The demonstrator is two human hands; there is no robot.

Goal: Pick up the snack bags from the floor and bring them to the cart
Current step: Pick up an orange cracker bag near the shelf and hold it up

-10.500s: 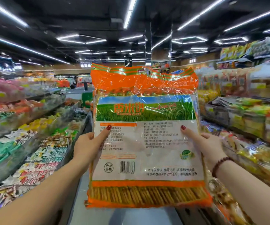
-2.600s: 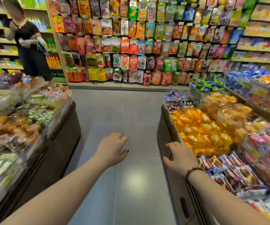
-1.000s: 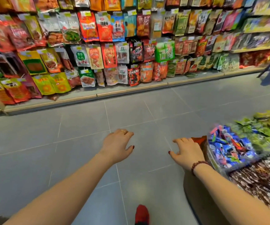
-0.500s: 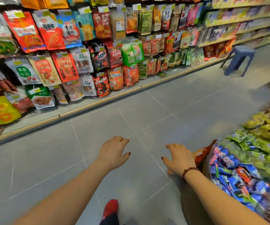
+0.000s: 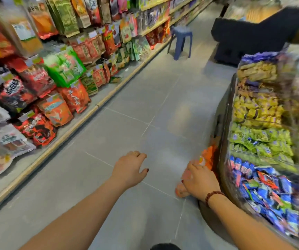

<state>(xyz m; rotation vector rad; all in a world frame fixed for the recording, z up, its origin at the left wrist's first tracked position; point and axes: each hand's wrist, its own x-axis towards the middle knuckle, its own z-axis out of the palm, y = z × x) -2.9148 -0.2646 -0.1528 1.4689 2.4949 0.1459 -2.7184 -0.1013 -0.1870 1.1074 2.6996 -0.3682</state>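
An orange snack bag (image 5: 206,156) lies on the grey floor, leaning against the foot of the curved display bin (image 5: 220,123) on the right. My right hand (image 5: 200,179), with a bead bracelet on its wrist, lies on top of this bag and hides its middle; orange shows above the fingers and below the thumb. The fingers look spread over the bag, not closed round it. My left hand (image 5: 129,168) hovers over bare floor to the bag's left, fingers relaxed and holding nothing. No cart is in view.
A wall shelf (image 5: 58,82) of hanging snack packets runs along the left. The display bin holds blue, green and yellow sweets (image 5: 260,138). A blue plastic stool (image 5: 180,40) stands far down the aisle beside a dark counter (image 5: 249,35). Grey floor tiles (image 5: 145,105) run between them.
The view has swung right along the aisle. My right hand has dropped onto the orange bag by the bin; half a second ago it hung just short of it. The left hand stays empty.
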